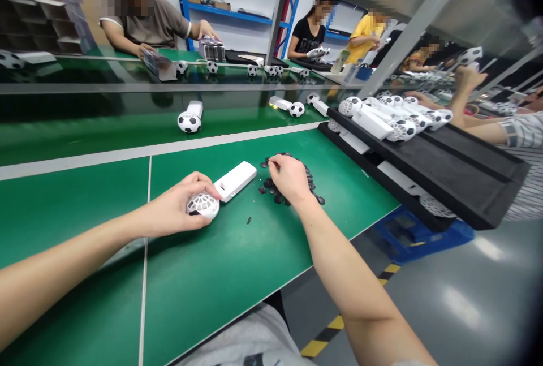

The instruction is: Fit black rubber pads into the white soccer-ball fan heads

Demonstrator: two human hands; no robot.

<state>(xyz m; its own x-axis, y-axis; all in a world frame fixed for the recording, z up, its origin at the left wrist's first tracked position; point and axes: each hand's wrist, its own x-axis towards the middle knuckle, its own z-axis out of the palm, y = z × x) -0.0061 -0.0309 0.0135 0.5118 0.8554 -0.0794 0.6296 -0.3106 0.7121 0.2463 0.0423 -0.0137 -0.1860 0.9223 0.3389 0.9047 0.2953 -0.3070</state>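
My left hand point(180, 207) is wrapped round the ball-shaped head point(203, 206) of a white device that lies on the green table. The head has a white lattice like a football's seams. Its white handle point(236, 181) points away to the right, with a small slot near the head. To the right, my right hand point(289, 178) is over a pile of small black pieces point(316, 190), thumb and forefinger pinched together at the pile's left edge. Whatever is between those fingertips is too small to make out. One loose black piece point(249, 220) lies between the hands.
Stacked black trays point(462, 168) with several football devices overhang the table's right side, above a blue crate point(424, 241). Beyond a pale rail point(85, 158), a green belt point(139, 123) carries more devices point(189, 121). Several co-workers point(156, 24) sit across and to the right.
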